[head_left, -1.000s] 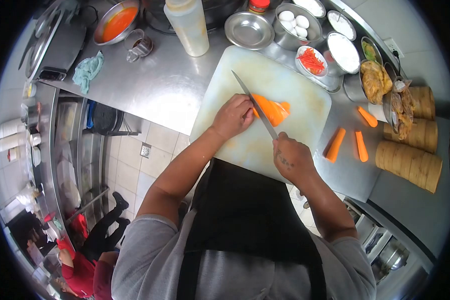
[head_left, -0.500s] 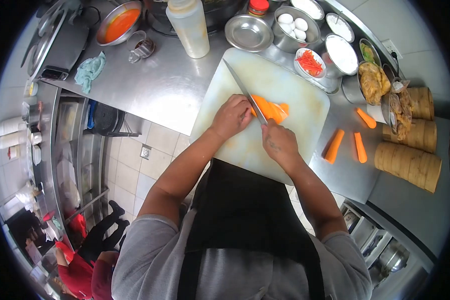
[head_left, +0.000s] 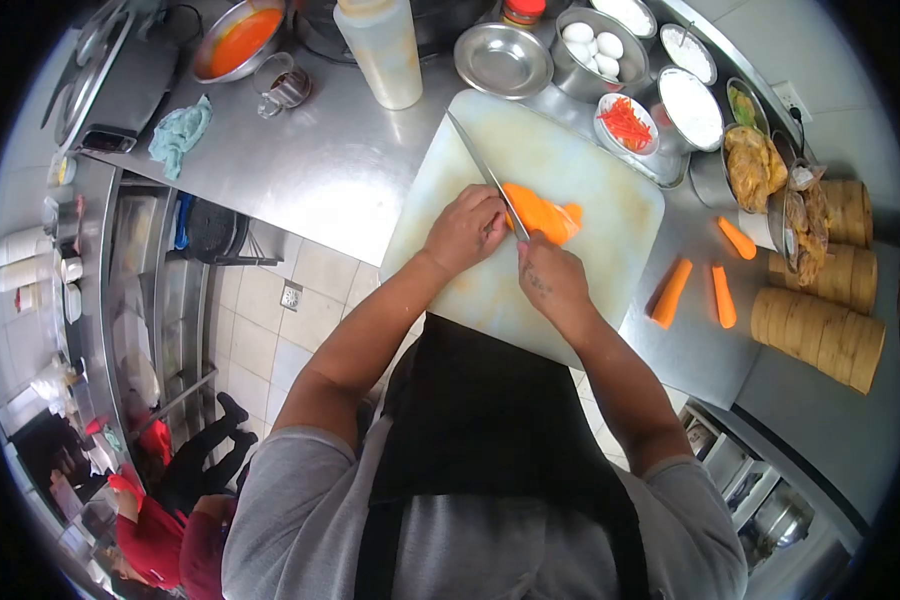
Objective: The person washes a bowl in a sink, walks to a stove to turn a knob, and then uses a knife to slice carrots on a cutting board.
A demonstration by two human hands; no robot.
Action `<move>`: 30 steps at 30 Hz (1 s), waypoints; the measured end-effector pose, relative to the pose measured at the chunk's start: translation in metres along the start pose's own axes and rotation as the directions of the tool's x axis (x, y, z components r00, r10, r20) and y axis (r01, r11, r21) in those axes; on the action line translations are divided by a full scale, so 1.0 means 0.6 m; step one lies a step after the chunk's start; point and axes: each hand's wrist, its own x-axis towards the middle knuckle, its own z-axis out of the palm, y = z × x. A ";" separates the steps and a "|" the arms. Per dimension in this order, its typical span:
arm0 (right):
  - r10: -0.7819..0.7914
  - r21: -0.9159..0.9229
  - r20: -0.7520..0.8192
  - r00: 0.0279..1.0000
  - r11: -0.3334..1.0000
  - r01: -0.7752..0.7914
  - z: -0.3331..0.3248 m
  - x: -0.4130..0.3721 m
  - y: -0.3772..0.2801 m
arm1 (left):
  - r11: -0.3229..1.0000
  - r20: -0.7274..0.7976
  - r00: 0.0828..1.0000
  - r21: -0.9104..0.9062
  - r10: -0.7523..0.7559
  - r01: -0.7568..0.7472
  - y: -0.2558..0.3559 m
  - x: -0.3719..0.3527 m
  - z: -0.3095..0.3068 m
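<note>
A long knife [head_left: 485, 172] lies slantwise over the white cutting board [head_left: 590, 185], its tip pointing away from me. My right hand [head_left: 553, 280] is closed round its handle. Beside the blade, my left hand [head_left: 467, 230] has its fingers curled down on a piece of carrot, which the hand and blade mostly hide. Thin carrot slices [head_left: 545, 212] lie overlapping on the board, just right of the blade.
Three peeled carrots, one a long carrot [head_left: 672, 293], lie right of the board near bamboo steamers [head_left: 818, 335]. Behind stand a bowl of red strips [head_left: 627, 125], a pot of eggs [head_left: 598, 60] and a squeeze bottle [head_left: 382, 55]. Someone in a red top [head_left: 155, 545] is at lower left.
The knife and my right hand have shifted slightly left, toward my left hand. The whole view has moved a little. Both hands keep their holds.
</note>
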 end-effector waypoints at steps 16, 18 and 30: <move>-0.014 -0.012 0.095 0.995 1.000 0.015 -0.064 -0.038 -0.020 | 1.000 -0.035 0.999 -0.011 -0.020 0.020 -0.006 -0.008 0.006; 0.004 -0.002 0.078 0.997 1.000 -0.004 -0.027 -0.011 -0.019 | 1.000 -0.043 0.999 -0.012 0.000 -0.001 -0.006 -0.007 0.007; 0.112 -0.022 0.051 0.992 0.994 -0.111 -0.020 0.015 -0.015 | 1.000 -0.047 0.999 0.008 -0.016 0.016 -0.002 -0.003 0.003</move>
